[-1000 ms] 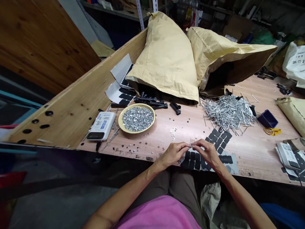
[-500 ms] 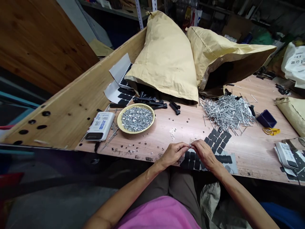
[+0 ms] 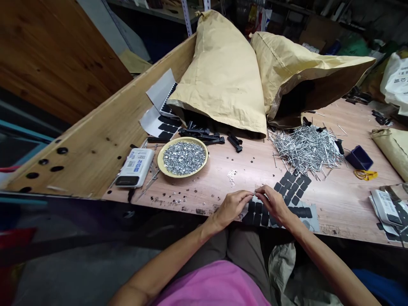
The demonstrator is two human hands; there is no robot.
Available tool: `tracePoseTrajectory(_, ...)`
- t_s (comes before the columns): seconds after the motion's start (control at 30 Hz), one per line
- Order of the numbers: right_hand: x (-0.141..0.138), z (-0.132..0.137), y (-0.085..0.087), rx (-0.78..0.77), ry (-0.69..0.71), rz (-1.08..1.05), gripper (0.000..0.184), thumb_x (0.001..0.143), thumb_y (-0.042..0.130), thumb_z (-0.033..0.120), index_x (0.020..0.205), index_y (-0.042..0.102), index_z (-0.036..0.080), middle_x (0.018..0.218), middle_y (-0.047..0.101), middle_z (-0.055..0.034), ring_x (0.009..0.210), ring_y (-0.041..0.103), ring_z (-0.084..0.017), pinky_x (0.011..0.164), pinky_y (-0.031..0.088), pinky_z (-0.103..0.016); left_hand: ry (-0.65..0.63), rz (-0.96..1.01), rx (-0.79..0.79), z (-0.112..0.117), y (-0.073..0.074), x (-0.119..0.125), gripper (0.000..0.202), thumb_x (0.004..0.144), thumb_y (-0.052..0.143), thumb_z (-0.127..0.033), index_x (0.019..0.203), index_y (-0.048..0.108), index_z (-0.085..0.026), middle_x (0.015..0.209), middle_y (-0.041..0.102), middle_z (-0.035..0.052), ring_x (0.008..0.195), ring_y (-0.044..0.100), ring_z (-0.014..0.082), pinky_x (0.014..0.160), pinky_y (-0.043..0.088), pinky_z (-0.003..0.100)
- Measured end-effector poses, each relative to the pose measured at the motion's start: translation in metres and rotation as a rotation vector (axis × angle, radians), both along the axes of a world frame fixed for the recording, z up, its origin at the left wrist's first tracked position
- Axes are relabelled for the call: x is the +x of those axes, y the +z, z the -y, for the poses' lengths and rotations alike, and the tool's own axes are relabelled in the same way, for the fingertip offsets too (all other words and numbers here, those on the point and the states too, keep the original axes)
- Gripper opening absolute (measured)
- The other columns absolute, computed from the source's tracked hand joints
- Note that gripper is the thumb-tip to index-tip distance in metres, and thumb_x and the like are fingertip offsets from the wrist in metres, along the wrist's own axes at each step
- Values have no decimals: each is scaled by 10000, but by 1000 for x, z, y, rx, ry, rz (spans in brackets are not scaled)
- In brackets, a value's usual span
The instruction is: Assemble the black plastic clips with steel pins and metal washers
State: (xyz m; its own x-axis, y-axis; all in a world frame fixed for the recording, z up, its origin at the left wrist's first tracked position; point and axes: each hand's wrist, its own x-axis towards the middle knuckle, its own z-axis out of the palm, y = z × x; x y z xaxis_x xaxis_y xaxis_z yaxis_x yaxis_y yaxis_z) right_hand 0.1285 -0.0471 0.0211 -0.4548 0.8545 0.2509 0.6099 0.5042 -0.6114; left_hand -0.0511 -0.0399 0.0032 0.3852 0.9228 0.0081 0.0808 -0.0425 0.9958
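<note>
Bits of metal [image 3: 184, 158] fill the yellow dish [image 3: 182, 175], pins [image 3: 307, 148] lie heaped beyond, and my left grip [image 3: 234, 204] and right grip [image 3: 273, 203] pinch one tiny piece [image 3: 255, 194].

A bright pink fabric top [image 3: 216, 285] covers the torso at the near edge, with grey-brown cloth trousers [image 3: 239, 246] just beyond. The 2 forearms [image 3: 178, 259] are unsleeved down to the left hand [image 3: 231, 207] and right hand [image 3: 274, 205].
</note>
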Motion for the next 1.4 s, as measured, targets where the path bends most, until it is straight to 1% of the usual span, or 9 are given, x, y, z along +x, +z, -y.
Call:
tracePoseTrajectory(0.13, 8, -2, 10, 117, 187, -7, 195, 952, 359, 278, 959, 541, 209, 793, 628, -41, 722, 608, -144, 650, 498, -259, -298, 232, -550, -4, 2, -2, 419, 692, 619, -537, 780, 670, -131, 447, 421, -63, 342, 272, 38, 358, 223, 182)
tracePoseTrajectory(0.2, 10, -2, 14, 140, 231, 11, 179, 949, 372, 262, 980, 539, 205, 801, 631, -44, 725, 606, -142, 650, 498, -255, -361, 291, -653, -5, 2, -4, 488, 621, 659, -583, 776, 660, -120, 443, 409, -76, 329, 228, 20, 343, 170, 171)
tracePoseTrajectory(0.5, 0, 0, 5, 234, 19, 231, 462, 975, 207, 355, 699, 537, 185, 601, 567, -44, 576, 523, -143, 582, 404, -255, -57, -7, 50, 4, 4, 4, 268, 816, 521, -344, 785, 712, -158, 607, 641, 23, 563, 569, 124, 571, 439, 217)
tracePoseTrajectory(0.6, -10, -1, 1, 112, -136, 335, 604, 965, 89, 412, 575, 497, 198, 501, 521, -34, 478, 481, -138, 536, 342, -267, -16, -33, 237, 6, 2, 8, 241, 833, 492, -284, 812, 708, -179, 754, 697, 60, 666, 619, 155, 649, 473, 241)
tracePoseTrajectory(0.77, -18, -4, 16, -297, -466, 462, 573, 932, 168, 511, 603, 529, 212, 521, 541, -35, 505, 524, -170, 486, 258, -264, 106, 24, 50, 4, 6, 15, 198, 809, 544, -319, 797, 695, -192, 660, 664, 32, 605, 601, 141, 622, 482, 243)
tracePoseTrajectory(0.87, -17, 6, 20, -359, -600, 275, 467, 899, 264, 547, 719, 533, 211, 641, 591, -39, 593, 557, -183, 527, 322, -262, 167, 275, -347, 1, 10, 18, 281, 757, 607, -426, 827, 676, -164, 613, 641, 13, 525, 562, 107, 546, 471, 222)
tracePoseTrajectory(0.97, -24, 28, 10, -469, -542, -143, 423, 873, 322, 562, 807, 529, 200, 745, 617, -40, 677, 575, -175, 628, 421, -278, 179, 518, -562, 1, 14, 22, 367, 647, 708, -465, 816, 672, -142, 727, 686, 51, 644, 606, 119, 624, 490, 228)
tracePoseTrajectory(1.17, -57, 67, -11, -565, -534, -764, 379, 788, 513, 544, 964, 532, 209, 935, 611, -37, 869, 579, -173, 743, 472, -271, 203, 535, -539, 21, 20, 34, 301, 563, 773, -407, 686, 704, -141, 1094, 630, 104, 938, 602, 174, 758, 482, 224)
tracePoseTrajectory(1.4, -60, 102, -10, -780, -721, -726, 312, 835, 392, 520, 826, 476, 219, 538, 469, 70, 363, 380, -84, 366, 307, -213, 114, 333, -451, 49, 7, 34, 268, 672, 678, -413, 752, 717, -159, 1125, 577, 91, 753, 609, 134, 596, 494, 231)
